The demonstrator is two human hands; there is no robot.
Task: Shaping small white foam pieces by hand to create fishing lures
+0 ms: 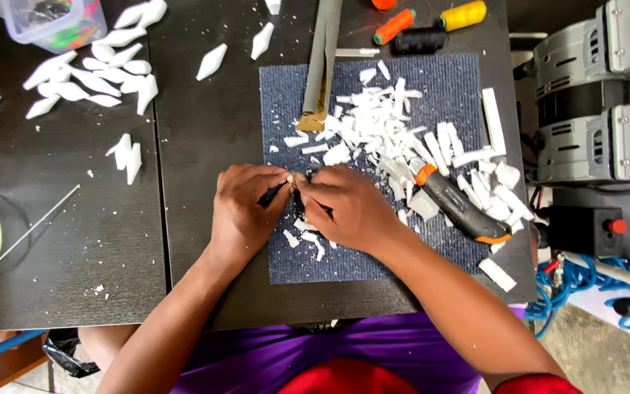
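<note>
- The left hand [242, 208] and the right hand [348, 208] meet over the near part of a dark blue mat [286, 109], fingertips pinched together on a small piece [291, 179] – it is mostly hidden, only a pale tip and a dark bit showing between the fingers.
- Both hands are closed in a fingertip grip on that piece, just above the mat.
- A utility knife [461, 206] with a black body and orange ends lies on the mat just beside the right hand, untouched.
- White offcuts [384, 128] are heaped across the far half of the mat – some lie under the hands too.
- A grey bar [322, 51] rests on the mat's far edge.
- Shaped white pieces [96, 73] are scattered on the dark table [111, 241] to the left.
- Thread spools [421, 25] sit at the far edge.
</note>
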